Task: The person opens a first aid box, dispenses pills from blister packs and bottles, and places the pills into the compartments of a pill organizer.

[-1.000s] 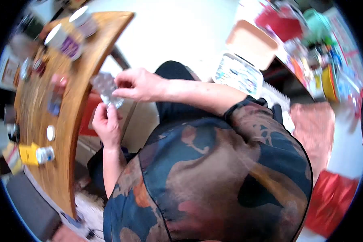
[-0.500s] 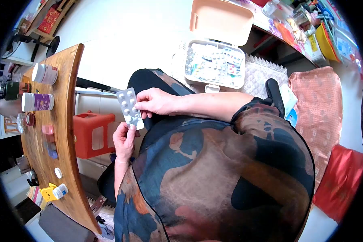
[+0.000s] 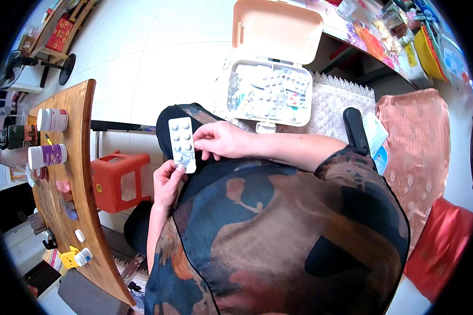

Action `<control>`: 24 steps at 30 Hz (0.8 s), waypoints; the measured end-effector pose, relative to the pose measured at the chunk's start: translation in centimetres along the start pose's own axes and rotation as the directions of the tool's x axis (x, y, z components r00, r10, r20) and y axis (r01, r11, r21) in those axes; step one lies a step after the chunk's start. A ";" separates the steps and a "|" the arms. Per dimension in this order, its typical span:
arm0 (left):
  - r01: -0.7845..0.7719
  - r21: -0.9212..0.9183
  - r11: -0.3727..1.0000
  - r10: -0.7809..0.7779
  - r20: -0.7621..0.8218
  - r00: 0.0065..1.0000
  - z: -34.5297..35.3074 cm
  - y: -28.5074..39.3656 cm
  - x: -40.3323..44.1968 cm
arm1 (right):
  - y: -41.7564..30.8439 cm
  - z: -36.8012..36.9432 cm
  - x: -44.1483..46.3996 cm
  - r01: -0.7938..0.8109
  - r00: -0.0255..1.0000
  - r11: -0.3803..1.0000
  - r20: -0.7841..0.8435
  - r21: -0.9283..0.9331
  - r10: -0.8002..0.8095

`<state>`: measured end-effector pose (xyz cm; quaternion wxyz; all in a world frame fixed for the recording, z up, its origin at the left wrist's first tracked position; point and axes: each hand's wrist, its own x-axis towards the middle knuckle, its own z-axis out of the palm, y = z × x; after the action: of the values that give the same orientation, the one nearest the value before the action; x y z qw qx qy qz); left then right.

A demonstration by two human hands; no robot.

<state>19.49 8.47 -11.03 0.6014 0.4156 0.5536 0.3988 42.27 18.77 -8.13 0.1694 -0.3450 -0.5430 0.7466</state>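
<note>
A silver blister pack (image 3: 182,143) with rows of round bumps stands nearly upright above my lap. Its lower end is pinched between the thumb and fingers of my left hand (image 3: 167,182). My right hand (image 3: 219,139) is at the pack's right edge, thumb and fingers curled together against it; whether they grip the edge is hard to make out. Beyond my right forearm lies an open case (image 3: 266,125) with a peach lid (image 3: 278,30), filled with blister packs (image 3: 268,92).
On the left, a wooden table (image 3: 93,210) bears two white jars (image 3: 52,119), a small white bottle (image 3: 83,256), a yellow object (image 3: 69,258) and a white cap (image 3: 79,235). A red stool (image 3: 120,181) stands beside it. A black remote-like object (image 3: 355,128) lies right of my arm.
The view has shifted and sharpened. The blister pack, tilted before, is now more upright. My left hand still holds its lower end, and my right hand stays by its right edge.
</note>
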 end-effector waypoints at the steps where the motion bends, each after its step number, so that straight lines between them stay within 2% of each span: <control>1: 0.002 0.000 1.000 -0.002 -0.005 1.000 0.1 0.1 0.1 | 0.4 -0.5 -0.6 0.069 0.996 0.992 -0.045 -0.109 -0.074; 3: -0.013 0.016 1.000 0.012 0.002 1.000 0.1 0.1 0.2 | -0.1 -1.9 -2.5 0.186 0.964 0.907 -0.110 -0.377 -0.244; 4: -0.007 0.013 1.000 0.007 -0.005 1.000 0.1 0.0 0.2 | -0.1 -2.9 -3.2 0.294 0.905 0.800 -0.119 -0.523 -0.410; 6: -0.010 0.011 1.000 0.010 -0.003 1.000 0.2 -0.1 0.4 | -1.3 -5.0 -4.9 0.345 0.780 0.564 -0.105 -0.750 -0.617; 8: 0.003 0.004 1.000 -0.003 -0.013 1.000 0.2 -0.1 0.7 | -2.3 -7.5 -6.0 0.143 0.837 0.399 -0.104 -0.906 -0.537; 10: 0.014 0.029 0.999 -0.014 -0.015 1.000 0.2 -0.2 1.0 | -2.6 -9.9 -6.9 0.023 0.847 0.374 -0.180 -0.927 -0.500; 11: 0.032 0.031 0.999 -0.032 -0.021 0.999 0.3 0.0 1.1 | -3.4 -10.7 -7.2 -0.110 0.896 0.348 -0.244 -0.931 -0.371; 14: 0.013 0.013 1.000 -0.013 -0.029 0.999 0.8 0.2 1.5 | -3.3 -12.9 -7.4 -0.030 0.958 0.251 -0.099 -0.968 -0.268; 15: 0.015 0.010 1.000 -0.015 -0.039 0.999 0.8 0.2 1.6 | -3.3 -12.9 -7.1 -0.021 0.960 0.250 -0.090 -0.968 -0.265; 17: 0.022 0.037 0.999 -0.022 -0.010 1.000 0.8 0.3 1.7 | -3.1 -12.8 -6.5 0.044 0.989 0.262 0.005 -0.964 -0.148; 21: 0.029 0.038 0.999 -0.028 -0.027 0.999 0.9 0.5 1.6 | -3.7 -12.4 -6.4 0.102 0.989 0.223 0.076 -0.970 -0.124; 24: 0.011 0.027 1.000 -0.010 -0.039 0.999 0.5 0.1 1.6 | -3.8 -12.6 -6.9 0.059 0.997 0.251 0.045 -0.966 -0.063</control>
<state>20.09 10.03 -11.42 0.5869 0.4129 0.5727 0.3963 55.51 24.47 -4.50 -0.0472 -0.3566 -0.8984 0.2520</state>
